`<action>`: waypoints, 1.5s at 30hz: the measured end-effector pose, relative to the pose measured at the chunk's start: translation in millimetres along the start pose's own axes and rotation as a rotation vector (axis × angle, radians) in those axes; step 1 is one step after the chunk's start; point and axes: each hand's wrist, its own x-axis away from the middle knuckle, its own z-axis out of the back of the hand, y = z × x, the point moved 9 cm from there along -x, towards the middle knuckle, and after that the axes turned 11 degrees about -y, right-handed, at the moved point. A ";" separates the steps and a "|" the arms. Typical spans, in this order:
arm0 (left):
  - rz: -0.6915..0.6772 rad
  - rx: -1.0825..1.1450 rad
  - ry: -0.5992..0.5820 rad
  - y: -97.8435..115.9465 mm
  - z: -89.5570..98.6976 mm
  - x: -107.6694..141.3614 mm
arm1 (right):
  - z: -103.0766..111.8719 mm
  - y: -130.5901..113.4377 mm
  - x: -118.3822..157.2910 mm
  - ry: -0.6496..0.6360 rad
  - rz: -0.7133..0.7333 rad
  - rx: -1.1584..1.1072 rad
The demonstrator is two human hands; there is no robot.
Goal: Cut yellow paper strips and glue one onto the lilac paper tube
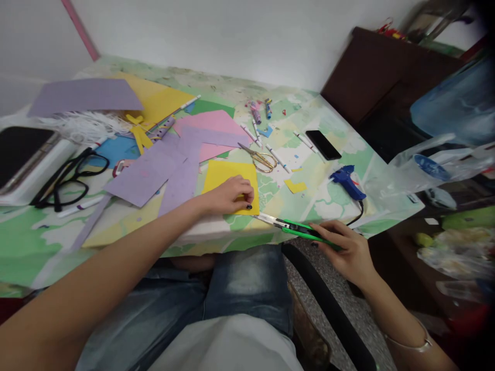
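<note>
A sheet of yellow paper (228,175) lies at the near edge of the table. My left hand (232,196) presses on it with curled fingers, thumb toward the near right corner. In my right hand (344,250) is a green box cutter (301,229), gripped by its handle. Its blade is extended and points left, the tip at or close to the paper's lower right corner; whether they touch I cannot tell. Gold-handled scissors (261,157) lie just beyond the paper. A small yellow scrap (295,186) sits to the right.
Purple paper (150,167), pink paper (216,123) and eyeglasses (71,178) cover the left side. A black phone (323,145) and a blue glue gun (349,182) with its cord lie at right, near several white markers (278,157). A black chair armrest (328,304) stands below.
</note>
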 end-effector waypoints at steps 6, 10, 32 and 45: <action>-0.005 -0.006 0.003 -1.4 -1.6 -1.2 | -1.6 -0.8 -6.6 -0.015 0.009 -0.004; 0.000 -0.014 0.007 -1.9 -2.2 -1.7 | -0.9 0.9 -8.9 -0.027 0.006 0.005; 0.014 0.006 0.010 0.7 0.5 -0.7 | -4.2 -5.6 -32.4 -0.067 0.030 -0.006; 0.033 0.023 0.009 -2.4 -0.5 -1.2 | -12.5 -9.1 -40.6 -0.069 0.016 -0.030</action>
